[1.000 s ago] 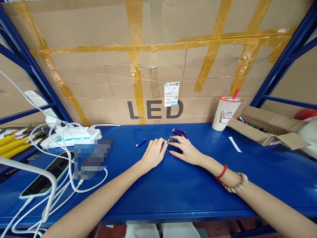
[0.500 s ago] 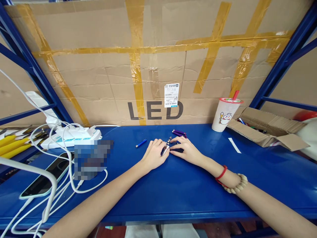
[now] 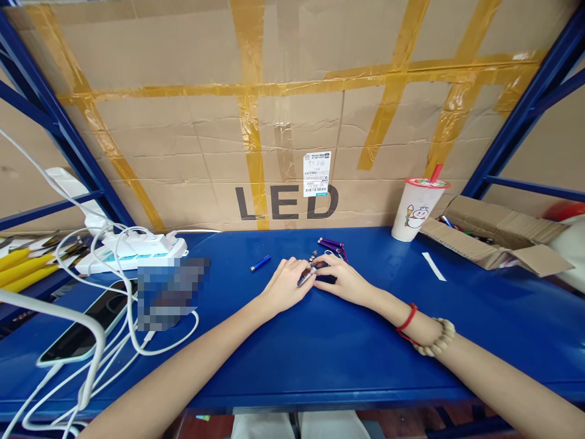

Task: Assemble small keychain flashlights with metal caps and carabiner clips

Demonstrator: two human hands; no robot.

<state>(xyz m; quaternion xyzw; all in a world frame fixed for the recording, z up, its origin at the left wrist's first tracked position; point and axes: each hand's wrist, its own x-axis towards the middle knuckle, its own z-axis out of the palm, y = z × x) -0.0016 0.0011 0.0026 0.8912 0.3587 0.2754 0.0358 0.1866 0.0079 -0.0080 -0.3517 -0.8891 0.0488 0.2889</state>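
Observation:
On the blue shelf top (image 3: 320, 347) my left hand (image 3: 286, 285) curls around a small silver cylinder (image 3: 305, 278), its tip pointing toward my right hand (image 3: 343, 279). The right hand's fingertips pinch at the cylinder's far end. Just beyond the hands lie a few tiny metal parts (image 3: 313, 253) and a bundle of purple cylinders (image 3: 333, 246). A blue cylinder (image 3: 260, 263) lies alone to the left of my left hand.
A white power strip (image 3: 132, 250) with plugs and looping white cables sits at left, above a phone (image 3: 82, 332). A drink cup with red straw (image 3: 417, 210) and an open cardboard box (image 3: 493, 235) stand at right. A taped cardboard wall closes the back.
The silver cylinder came up from the table into my left hand's fingers. My right hand shifted from lying flat to pinching at the cylinder's end.

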